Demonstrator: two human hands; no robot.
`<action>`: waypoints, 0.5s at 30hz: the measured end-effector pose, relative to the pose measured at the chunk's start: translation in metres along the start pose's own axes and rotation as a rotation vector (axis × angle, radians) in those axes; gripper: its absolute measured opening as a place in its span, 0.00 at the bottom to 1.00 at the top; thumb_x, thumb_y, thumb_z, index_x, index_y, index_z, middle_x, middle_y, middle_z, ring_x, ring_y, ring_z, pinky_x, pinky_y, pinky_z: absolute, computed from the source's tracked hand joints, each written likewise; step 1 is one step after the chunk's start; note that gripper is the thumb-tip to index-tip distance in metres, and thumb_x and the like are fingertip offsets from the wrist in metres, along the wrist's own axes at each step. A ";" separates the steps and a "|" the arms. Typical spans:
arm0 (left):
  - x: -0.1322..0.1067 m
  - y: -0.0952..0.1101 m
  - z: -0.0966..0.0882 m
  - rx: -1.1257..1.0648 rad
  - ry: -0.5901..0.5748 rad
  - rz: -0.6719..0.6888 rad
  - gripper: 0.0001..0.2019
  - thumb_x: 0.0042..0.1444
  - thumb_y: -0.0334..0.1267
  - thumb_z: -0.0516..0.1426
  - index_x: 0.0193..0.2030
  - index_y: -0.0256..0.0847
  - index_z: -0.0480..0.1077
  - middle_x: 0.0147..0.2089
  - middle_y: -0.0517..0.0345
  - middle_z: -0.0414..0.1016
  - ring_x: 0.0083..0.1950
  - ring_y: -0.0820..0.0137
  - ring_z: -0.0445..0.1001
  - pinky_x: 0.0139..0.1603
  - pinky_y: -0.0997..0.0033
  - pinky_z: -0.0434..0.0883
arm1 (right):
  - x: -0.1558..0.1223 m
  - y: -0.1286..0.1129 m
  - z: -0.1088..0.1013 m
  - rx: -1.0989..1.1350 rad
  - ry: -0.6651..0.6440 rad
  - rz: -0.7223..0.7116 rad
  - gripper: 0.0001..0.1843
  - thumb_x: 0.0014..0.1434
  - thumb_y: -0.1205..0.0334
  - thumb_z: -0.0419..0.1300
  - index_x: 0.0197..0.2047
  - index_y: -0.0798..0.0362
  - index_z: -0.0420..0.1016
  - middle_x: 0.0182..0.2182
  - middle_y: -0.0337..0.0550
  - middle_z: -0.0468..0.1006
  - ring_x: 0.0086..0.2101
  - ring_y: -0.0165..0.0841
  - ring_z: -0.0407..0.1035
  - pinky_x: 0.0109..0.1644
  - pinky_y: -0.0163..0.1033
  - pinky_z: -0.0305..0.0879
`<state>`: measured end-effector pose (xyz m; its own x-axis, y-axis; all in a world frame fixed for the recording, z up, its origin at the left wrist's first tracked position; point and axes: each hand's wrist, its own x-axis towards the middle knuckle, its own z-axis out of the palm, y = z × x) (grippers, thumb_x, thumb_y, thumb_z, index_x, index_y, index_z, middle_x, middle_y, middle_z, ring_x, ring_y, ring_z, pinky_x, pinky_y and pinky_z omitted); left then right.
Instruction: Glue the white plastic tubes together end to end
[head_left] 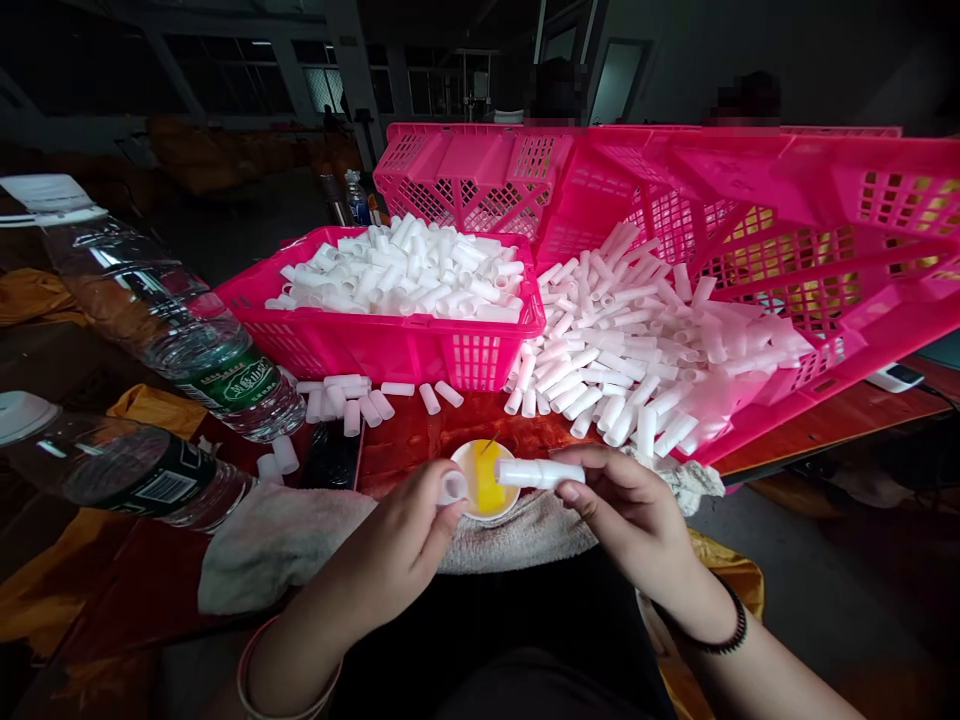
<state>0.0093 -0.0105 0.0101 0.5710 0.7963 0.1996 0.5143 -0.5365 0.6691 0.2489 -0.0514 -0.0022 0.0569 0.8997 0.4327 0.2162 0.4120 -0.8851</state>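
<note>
Between thumb and fingers, my left hand (409,535) pinches a short white plastic tube (452,487), its round opening facing me. My right hand (637,505) grips a longer white tube piece (538,474) that lies level and points left; it looks like two tubes joined end to end. Just behind and between my hands stands a small white bowl (463,455) with something yellow (489,480) in it. A thin dark stick pokes up from the bowl. The two held pieces are apart from each other.
A pink basket (390,345) heaped with white tubes (409,265) stands behind the bowl. To its right, a tipped pink crate (787,180) spills a pile of tubes (615,350). Large plastic bottles (232,375) stand left. A grey towel (300,540) lines the red table's (412,430) front edge.
</note>
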 end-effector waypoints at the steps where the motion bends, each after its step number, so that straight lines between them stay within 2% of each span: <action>1: 0.002 0.000 0.001 0.045 -0.015 0.019 0.08 0.65 0.38 0.49 0.50 0.46 0.62 0.48 0.51 0.74 0.48 0.62 0.74 0.48 0.63 0.72 | 0.001 -0.002 -0.001 -0.004 -0.026 -0.014 0.10 0.59 0.67 0.63 0.45 0.49 0.76 0.35 0.43 0.81 0.32 0.31 0.76 0.33 0.33 0.74; 6: 0.006 0.001 0.006 0.160 0.078 0.165 0.11 0.65 0.39 0.52 0.53 0.45 0.64 0.48 0.53 0.74 0.48 0.62 0.75 0.48 0.64 0.73 | 0.000 -0.009 -0.005 -0.084 -0.130 -0.051 0.11 0.60 0.67 0.62 0.46 0.48 0.76 0.37 0.43 0.81 0.36 0.32 0.76 0.38 0.34 0.74; 15: 0.002 0.004 0.011 0.400 0.147 0.292 0.12 0.67 0.39 0.49 0.52 0.37 0.66 0.42 0.50 0.74 0.42 0.62 0.75 0.43 0.61 0.75 | 0.002 -0.013 -0.009 -0.218 -0.258 -0.061 0.09 0.63 0.65 0.60 0.47 0.50 0.75 0.37 0.45 0.79 0.38 0.34 0.74 0.41 0.37 0.72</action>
<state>0.0197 -0.0143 0.0053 0.6461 0.6128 0.4550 0.5678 -0.7843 0.2501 0.2553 -0.0564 0.0118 -0.2048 0.8925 0.4019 0.4169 0.4510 -0.7892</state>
